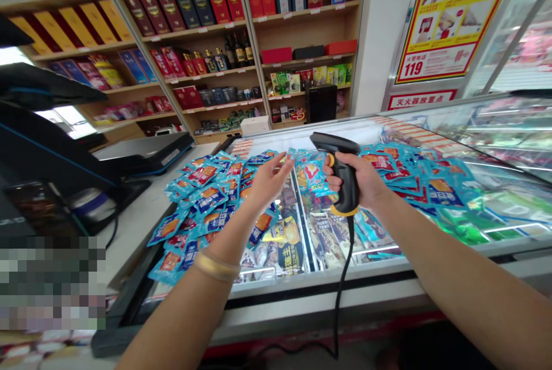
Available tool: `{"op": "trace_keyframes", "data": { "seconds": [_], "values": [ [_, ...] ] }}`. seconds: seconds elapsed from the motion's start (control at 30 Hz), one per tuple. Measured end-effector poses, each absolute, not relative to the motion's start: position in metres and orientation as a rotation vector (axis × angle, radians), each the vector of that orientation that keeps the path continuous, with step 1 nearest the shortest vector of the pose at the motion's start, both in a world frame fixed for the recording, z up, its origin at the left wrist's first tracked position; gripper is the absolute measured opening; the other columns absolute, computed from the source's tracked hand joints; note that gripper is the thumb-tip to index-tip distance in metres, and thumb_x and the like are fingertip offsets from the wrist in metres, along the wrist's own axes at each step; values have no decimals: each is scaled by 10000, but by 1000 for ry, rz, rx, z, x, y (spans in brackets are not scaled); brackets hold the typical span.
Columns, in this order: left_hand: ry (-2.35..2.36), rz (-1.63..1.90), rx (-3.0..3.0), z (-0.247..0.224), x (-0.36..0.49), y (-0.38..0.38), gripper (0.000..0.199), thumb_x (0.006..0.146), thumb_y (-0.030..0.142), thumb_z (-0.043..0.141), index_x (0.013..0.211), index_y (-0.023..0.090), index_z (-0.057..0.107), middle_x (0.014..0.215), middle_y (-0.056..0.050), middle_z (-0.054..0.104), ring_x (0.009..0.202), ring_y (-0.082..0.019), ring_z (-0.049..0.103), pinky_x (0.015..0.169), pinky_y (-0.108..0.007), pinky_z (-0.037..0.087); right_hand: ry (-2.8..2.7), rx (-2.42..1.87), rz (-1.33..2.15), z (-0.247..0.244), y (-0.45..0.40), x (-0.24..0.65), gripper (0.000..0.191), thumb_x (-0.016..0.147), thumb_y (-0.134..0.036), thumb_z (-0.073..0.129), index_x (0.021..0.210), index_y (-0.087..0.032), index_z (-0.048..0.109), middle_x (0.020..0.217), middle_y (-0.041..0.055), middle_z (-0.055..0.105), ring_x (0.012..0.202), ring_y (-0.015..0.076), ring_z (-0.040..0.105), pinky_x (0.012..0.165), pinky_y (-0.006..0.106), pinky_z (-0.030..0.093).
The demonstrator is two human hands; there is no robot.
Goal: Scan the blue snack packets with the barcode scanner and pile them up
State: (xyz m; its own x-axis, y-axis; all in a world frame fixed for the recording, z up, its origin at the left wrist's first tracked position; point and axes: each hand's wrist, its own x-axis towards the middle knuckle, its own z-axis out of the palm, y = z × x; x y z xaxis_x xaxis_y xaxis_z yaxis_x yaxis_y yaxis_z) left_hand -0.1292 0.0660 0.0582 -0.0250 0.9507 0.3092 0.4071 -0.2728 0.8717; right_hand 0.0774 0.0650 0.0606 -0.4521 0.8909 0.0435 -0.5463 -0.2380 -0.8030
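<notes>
My right hand (360, 177) is wrapped around the handle of a black barcode scanner (345, 177) with yellow trim, its cord hanging down from the grip. The scanner's head tilts over a light-blue snack packet (311, 174) with a red and white design. At that packet's upper left corner, the fingertips of my left hand (272, 177) are pinched together. A heap of blue snack packets (209, 191) lies to the left, partly behind my left forearm. More blue packets (414, 174) are piled right of the scanner. Both piles rest on a glass-topped freezer (304, 232).
Wrapped frozen goods show through the glass. A flat scale (146, 151) stands on the counter at left, beside a dark checkout machine (38, 145). Behind are shelves of boxes and bottles (198, 30). The scanner cord (340, 301) loops over the freezer's front edge.
</notes>
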Motion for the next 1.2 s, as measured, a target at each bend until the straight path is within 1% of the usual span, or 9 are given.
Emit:
{"op": "trace_keyframes", "data": {
  "seconds": [0.1, 0.2, 0.33, 0.5, 0.57, 0.7, 0.87, 1.03, 1.2],
  "values": [
    [1509, 1117, 2096, 64, -87, 78, 469, 878, 438, 546, 1238, 147, 622, 998, -108, 688, 957, -224, 628, 873, -365, 500, -921, -568, 1694, 62, 69, 122, 181, 752, -333, 646, 775, -169, 572, 673, -3, 508, 469, 67, 401, 419, 197, 395],
    [1526, 987, 2338, 65, -34, 90, 457, 895, 431, 545, 1262, 165, 603, 1072, -123, 667, 1059, -231, 594, 954, -361, 457, -835, -632, 1563, 59, 71, 169, 173, 743, -323, 653, 771, -174, 572, 663, 0, 510, 475, 74, 415, 411, 196, 402],
    [1545, 808, 2510, 60, 27, 103, 490, 911, 439, 543, 1325, 178, 548, 1182, -139, 603, 1107, -227, 575, 975, -330, 441, -698, -692, 1476, 51, 70, 215, 181, 718, -311, 675, 760, -180, 557, 645, -2, 511, 468, 72, 413, 406, 191, 416],
    [1633, 570, 2618, 52, 60, 113, 370, 905, 475, 536, 1170, 242, 644, 1189, -125, 575, 1120, -278, 560, 957, -408, 443, -606, -718, 1479, 43, 66, 234, 202, 710, -321, 683, 763, -183, 545, 631, -12, 500, 461, 74, 425, 402, 191, 433],
    [1641, 585, 2631, 52, 60, 112, 381, 903, 482, 534, 1186, 250, 640, 1236, -125, 563, 1167, -295, 535, 995, -435, 416, -594, -697, 1478, 43, 65, 235, 191, 723, -319, 674, 772, -188, 543, 634, -14, 505, 463, 76, 425, 403, 194, 436],
    [1636, 725, 2617, 57, 39, 105, 522, 884, 487, 558, 1345, 242, 536, 1380, -140, 493, 1277, -316, 454, 1069, -453, 348, -631, -676, 1451, 49, 61, 231, 165, 750, -318, 656, 773, -196, 547, 650, -4, 512, 473, 85, 423, 405, 211, 434],
    [1803, 776, 2533, 67, -34, 92, 500, 879, 423, 566, 1337, 224, 548, 1371, -138, 513, 1259, -301, 479, 1077, -439, 342, -778, -622, 1464, 65, 59, 202, 180, 745, -331, 670, 783, -202, 552, 671, 1, 515, 488, 85, 416, 417, 213, 426],
    [2184, 808, 2365, 71, -132, 72, 526, 841, 385, 594, 1337, 218, 546, 1344, -139, 533, 1235, -316, 494, 1063, -448, 359, -850, -567, 1606, 80, 56, 125, 176, 737, -325, 666, 763, -194, 552, 652, -2, 503, 483, 89, 400, 403, 217, 402],
    [2611, 792, 2015, 71, -193, 40, 532, 825, 427, 592, 1320, 235, 565, 1375, -169, 505, 1278, -374, 449, 1048, -535, 355, -939, -523, 1797, 79, 53, 37, 203, 732, -339, 675, 772, -182, 553, 643, -14, 517, 474, 80, 423, 423, 214, 412]
  ]
}}
